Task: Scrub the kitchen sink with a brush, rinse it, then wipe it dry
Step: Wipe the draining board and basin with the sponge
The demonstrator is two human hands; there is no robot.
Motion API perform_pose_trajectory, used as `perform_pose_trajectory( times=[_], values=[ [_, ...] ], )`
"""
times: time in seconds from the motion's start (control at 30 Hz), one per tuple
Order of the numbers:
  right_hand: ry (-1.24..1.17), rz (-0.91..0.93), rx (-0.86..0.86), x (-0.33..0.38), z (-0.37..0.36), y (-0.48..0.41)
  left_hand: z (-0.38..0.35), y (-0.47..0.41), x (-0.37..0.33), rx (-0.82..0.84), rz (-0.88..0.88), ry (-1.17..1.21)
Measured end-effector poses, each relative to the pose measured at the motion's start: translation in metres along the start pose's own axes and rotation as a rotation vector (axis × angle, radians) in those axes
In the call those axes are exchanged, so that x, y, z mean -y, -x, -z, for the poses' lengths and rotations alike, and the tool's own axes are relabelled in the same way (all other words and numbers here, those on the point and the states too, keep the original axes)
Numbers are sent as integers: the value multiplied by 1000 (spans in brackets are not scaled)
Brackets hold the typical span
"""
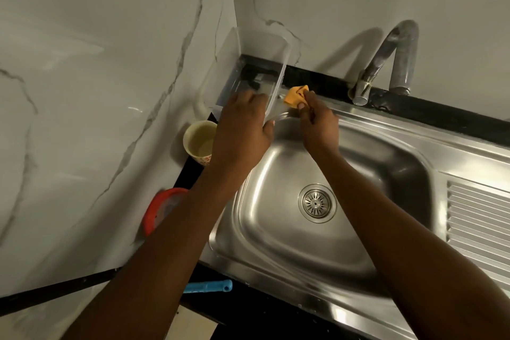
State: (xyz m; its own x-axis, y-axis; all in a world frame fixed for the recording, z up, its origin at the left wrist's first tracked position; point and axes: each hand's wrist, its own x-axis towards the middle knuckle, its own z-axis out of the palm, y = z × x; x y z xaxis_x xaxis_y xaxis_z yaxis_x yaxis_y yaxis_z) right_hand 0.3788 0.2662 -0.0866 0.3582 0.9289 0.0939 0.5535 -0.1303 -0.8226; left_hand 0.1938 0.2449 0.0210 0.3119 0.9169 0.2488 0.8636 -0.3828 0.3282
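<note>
The steel sink [276,232] fills the middle of the view, with a round drain [316,203] in its basin. My left hand [241,130] grips the rim of a clear plastic container [256,69], tilted up in the back left corner above the sink's rim. My right hand [317,124] pinches a small orange cloth [295,96] against the sink's back rim, just right of the container. A blue brush handle [208,286] lies on the dark counter at the front, partly hidden under my left forearm.
A curved metal tap [397,61] rises at the back right. A pale cup [200,142] with liquid and a red-rimmed lid [157,210] sit left of the sink by the marble wall. The ribbed drainboard [480,218] extends right.
</note>
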Motion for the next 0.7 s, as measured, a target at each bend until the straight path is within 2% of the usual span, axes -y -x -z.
perform_pose_trajectory(
  times=[0.1, 0.23, 0.37, 0.47, 0.57, 0.7],
  values=[
    [31, 30, -4, -3, -3, -2, -11, -15, 11, 173, -14, -180],
    [115, 97, -7, 0, -7, -7, -19, -22, 17, 185, -67, -262],
    [170, 156, -48, -1, -19, -12, -13, -24, 20, 200, -56, -216],
    [219, 202, 45, -2, -31, -14, 3, -30, 13, 119, -94, -261],
    [288, 279, 182, -7, -50, -22, 25, -40, 4, 158, -120, -268],
    [174, 325, 237, 3, -68, -22, 38, -46, 3, 215, -102, -303]
  ],
)
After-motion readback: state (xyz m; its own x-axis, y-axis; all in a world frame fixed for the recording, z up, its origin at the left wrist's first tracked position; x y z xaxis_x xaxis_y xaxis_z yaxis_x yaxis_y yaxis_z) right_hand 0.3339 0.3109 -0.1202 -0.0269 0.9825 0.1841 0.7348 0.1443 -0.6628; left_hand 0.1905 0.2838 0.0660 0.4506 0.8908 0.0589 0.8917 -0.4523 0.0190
